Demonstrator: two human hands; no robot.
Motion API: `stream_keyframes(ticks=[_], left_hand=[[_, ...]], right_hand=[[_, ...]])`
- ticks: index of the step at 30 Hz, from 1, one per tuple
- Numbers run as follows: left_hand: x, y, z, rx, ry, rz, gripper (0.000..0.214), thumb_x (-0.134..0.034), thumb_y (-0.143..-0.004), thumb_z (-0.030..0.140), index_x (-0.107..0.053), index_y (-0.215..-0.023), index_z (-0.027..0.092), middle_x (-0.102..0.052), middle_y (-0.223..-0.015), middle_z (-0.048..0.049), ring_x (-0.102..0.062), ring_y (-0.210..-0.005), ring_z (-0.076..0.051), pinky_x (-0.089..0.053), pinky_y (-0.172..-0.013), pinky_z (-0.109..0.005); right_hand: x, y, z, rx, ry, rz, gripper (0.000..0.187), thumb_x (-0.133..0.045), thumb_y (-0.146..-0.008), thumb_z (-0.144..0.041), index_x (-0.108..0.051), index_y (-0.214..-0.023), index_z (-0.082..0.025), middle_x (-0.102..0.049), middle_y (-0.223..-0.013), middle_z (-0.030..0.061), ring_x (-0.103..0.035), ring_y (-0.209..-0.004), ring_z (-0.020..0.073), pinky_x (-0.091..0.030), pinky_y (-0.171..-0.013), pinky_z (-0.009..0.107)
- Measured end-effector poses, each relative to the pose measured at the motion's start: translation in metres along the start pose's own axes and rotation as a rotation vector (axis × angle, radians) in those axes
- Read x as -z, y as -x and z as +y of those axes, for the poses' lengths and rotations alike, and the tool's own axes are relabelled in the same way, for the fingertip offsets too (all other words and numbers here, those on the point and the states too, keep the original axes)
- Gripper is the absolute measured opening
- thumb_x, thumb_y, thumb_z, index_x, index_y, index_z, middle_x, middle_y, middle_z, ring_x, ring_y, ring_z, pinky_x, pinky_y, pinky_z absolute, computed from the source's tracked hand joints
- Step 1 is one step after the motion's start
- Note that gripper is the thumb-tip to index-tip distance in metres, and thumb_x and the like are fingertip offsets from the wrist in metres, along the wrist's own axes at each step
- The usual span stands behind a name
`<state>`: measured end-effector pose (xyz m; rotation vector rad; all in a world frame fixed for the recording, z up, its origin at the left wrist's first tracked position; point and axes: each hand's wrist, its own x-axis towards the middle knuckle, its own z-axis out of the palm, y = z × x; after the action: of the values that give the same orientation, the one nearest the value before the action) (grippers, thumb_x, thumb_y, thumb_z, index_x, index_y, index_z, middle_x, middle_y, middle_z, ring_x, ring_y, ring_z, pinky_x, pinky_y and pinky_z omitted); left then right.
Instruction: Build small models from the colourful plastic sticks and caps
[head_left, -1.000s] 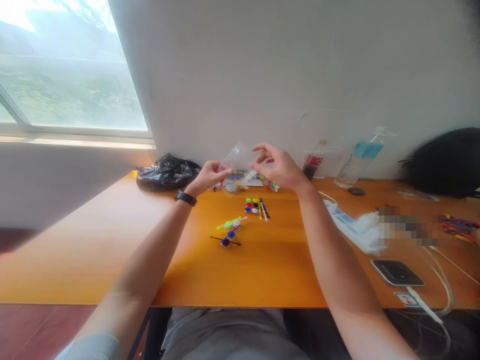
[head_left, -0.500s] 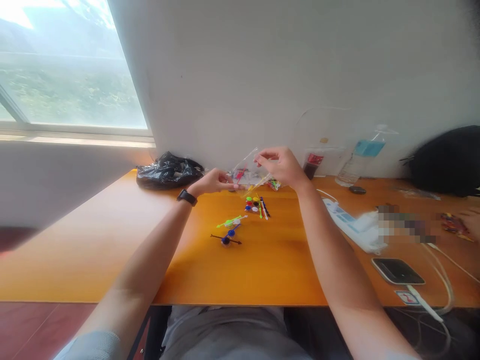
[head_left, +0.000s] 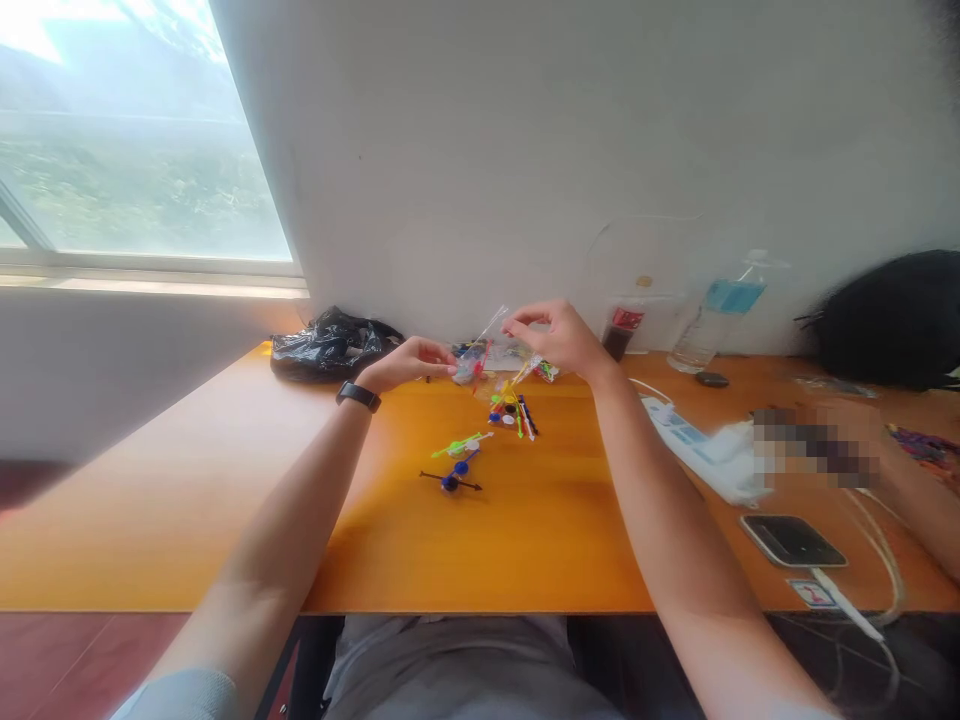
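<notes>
A clear plastic bag [head_left: 472, 362] with red and yellow pieces showing in it hangs between my hands above the table. My left hand [head_left: 412, 364], a black band on its wrist, pinches the bag's left side. From the upper right, the closed fingertips of my right hand [head_left: 559, 337] hold its top edge. Below the bag lie small round coloured pieces [head_left: 508, 420] and several thin arrows [head_left: 528, 414]. Nearer to me are a green arrow [head_left: 459, 444] with a white round piece, and a black arrow [head_left: 469, 485] with blue round pieces.
A black plastic bag [head_left: 334, 345] lies at the back left. Along the right stand a water bottle [head_left: 697, 335], a dark drink pouch [head_left: 621, 332], a white power strip [head_left: 682, 435] and a phone-like device [head_left: 793, 541] with cables. Another person's arm [head_left: 911, 490] reaches in there.
My left hand has moved slightly left, and the plastic bag has shifted down and left with its pieces. Another person's arm has come further in at the right.
</notes>
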<state>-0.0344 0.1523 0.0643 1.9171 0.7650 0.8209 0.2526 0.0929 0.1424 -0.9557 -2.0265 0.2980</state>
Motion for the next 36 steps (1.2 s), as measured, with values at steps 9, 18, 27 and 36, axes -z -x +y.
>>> stream_keyframes(ticks=[9, 18, 27, 36], left_hand=[[0.002, 0.0, -0.001, 0.01, 0.008, -0.12, 0.027, -0.091, -0.076, 0.034, -0.081, -0.094, 0.017, -0.079, -0.088, -0.0084, -0.072, -0.08, -0.017, -0.054, -0.076, -0.028], [-0.011, 0.003, 0.001, 0.028, 0.149, -0.368, 0.058, -0.085, -0.083, 0.033, -0.069, -0.138, 0.024, -0.075, -0.125, -0.0152, -0.073, -0.113, -0.028, -0.057, -0.096, -0.039], [-0.04, -0.008, -0.021, 0.12, 0.213, -0.342, 0.05, -0.086, -0.084, 0.04, -0.073, -0.128, 0.021, -0.079, -0.106, -0.0126, -0.079, -0.092, -0.024, -0.058, -0.071, -0.029], [-0.021, -0.004, -0.058, 0.037, 0.75, 0.147, 0.047, -0.077, -0.086, 0.054, -0.07, -0.119, 0.021, -0.077, -0.101, -0.0074, -0.074, -0.08, -0.016, -0.051, -0.059, -0.021]], right_hand=[[-0.009, 0.0, -0.002, -0.026, 0.039, 0.011, 0.026, -0.067, -0.092, -0.04, -0.081, -0.081, -0.021, -0.081, -0.086, 0.0043, -0.073, -0.087, 0.024, -0.051, -0.077, 0.034], [-0.036, -0.003, -0.002, 0.038, 0.086, -0.066, 0.026, -0.071, -0.092, -0.045, -0.079, -0.078, -0.025, -0.08, -0.09, 0.0031, -0.069, -0.092, 0.0238, -0.047, -0.082, 0.034], [-0.053, -0.001, -0.011, 0.141, 0.229, 0.11, 0.023, -0.073, -0.093, -0.047, -0.075, -0.081, -0.027, -0.077, -0.105, 0.0047, -0.056, -0.118, 0.031, -0.036, -0.107, 0.049], [-0.039, 0.001, -0.02, 0.08, 0.065, 0.144, 0.036, -0.057, -0.1, -0.05, -0.07, -0.081, -0.023, -0.069, -0.079, 0.0033, -0.06, -0.081, 0.022, -0.046, -0.077, 0.035]])
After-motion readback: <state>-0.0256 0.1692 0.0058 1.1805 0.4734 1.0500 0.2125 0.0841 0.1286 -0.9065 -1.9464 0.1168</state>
